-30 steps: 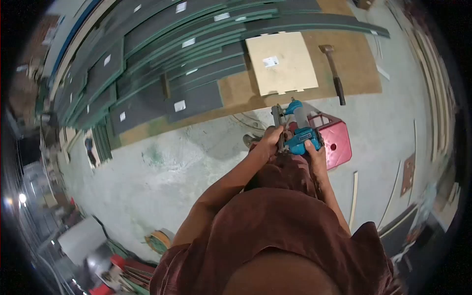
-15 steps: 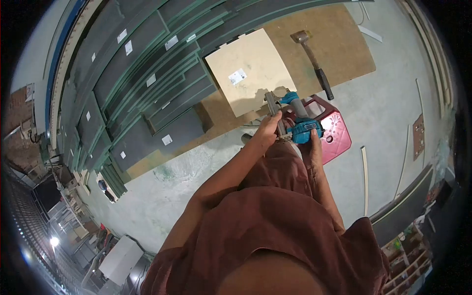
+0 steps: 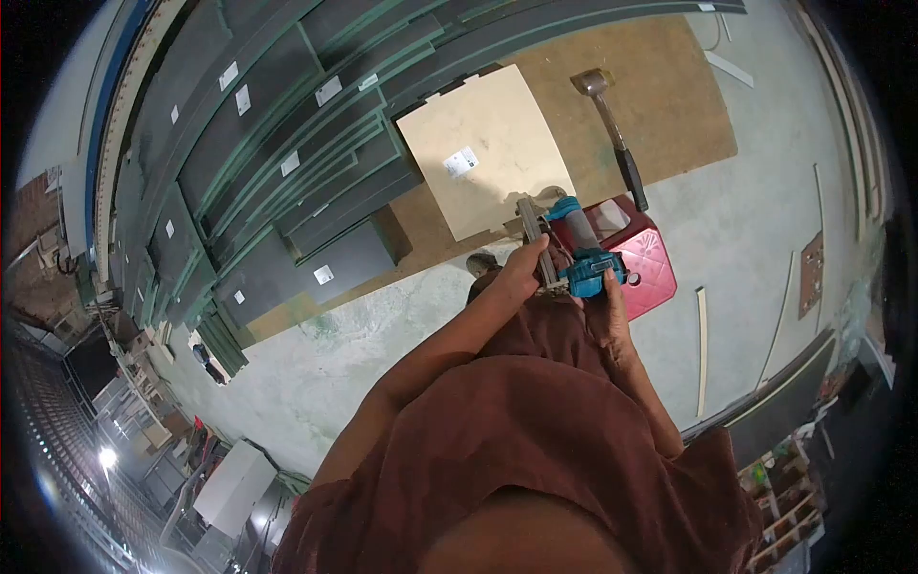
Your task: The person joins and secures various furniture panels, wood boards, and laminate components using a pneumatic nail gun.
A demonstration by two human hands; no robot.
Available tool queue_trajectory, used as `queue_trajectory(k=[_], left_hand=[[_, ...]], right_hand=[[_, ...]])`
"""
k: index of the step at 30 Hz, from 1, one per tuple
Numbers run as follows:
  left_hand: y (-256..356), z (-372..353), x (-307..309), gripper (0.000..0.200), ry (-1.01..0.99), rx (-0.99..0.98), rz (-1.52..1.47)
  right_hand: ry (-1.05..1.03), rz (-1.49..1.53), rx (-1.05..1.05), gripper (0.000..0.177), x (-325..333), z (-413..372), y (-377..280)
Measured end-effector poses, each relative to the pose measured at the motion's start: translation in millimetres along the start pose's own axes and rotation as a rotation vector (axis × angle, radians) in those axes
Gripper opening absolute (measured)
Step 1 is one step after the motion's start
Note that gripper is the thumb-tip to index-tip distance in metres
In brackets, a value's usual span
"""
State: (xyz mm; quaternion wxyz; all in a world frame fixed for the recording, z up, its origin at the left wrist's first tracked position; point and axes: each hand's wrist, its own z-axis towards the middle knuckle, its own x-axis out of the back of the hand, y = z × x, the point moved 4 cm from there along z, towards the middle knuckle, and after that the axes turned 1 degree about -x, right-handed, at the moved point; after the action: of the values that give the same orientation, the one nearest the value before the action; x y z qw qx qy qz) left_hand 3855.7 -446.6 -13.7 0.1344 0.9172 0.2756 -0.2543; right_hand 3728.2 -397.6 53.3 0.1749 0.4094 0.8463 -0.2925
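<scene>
A teal and grey nail gun [image 3: 579, 230] with a long metal magazine [image 3: 532, 222] is held in front of my body. My left hand [image 3: 522, 272] is closed around the lower part of the magazine. My right hand [image 3: 608, 311] grips the teal end of the tool from below, with the thumb on top; its other fingers are mostly hidden. Just beyond the tool lies a cream board [image 3: 492, 143] with a white label. A red plastic stool [image 3: 646, 273] is partly covered by the nail gun and my right hand.
A black-handled hammer [image 3: 612, 129] rests on a brown sheet [image 3: 679, 105] at the upper right. Dark green-edged panels [image 3: 335, 143] with white labels are stacked on the left. A thin light strip [image 3: 702, 349] lies on the concrete floor [image 3: 363, 344].
The nail gun and both hands sit slightly lower in view, with the grip looking much the same. The view has shifted a little, and more of the red stool's top shows.
</scene>
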Motion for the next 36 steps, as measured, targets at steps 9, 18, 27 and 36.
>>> queue_trajectory(k=[9, 18, 27, 36], left_hand=[[33.9, -14.5, -18.4, 0.025, 0.109, 0.023, -0.02], [147.2, 19.8, -49.8, 0.027, 0.209, -0.246, 0.018], [176.9, 34.7, -47.0, 0.028, 0.317, -0.186, -0.029], [168.6, 40.7, -34.9, 0.026, 0.302, -0.178, -0.105]], right_hand=[[-0.065, -0.106, -0.054, 0.05, -36.0, 14.0, -24.5], [-0.228, -0.16, 0.124, 0.046, -116.5, 93.0, -57.0], [-0.147, -0.102, 0.031, 0.046, -121.8, 134.6, -48.3], [-0.018, -0.212, 0.072, 0.051, -126.3, 129.5, -45.0]])
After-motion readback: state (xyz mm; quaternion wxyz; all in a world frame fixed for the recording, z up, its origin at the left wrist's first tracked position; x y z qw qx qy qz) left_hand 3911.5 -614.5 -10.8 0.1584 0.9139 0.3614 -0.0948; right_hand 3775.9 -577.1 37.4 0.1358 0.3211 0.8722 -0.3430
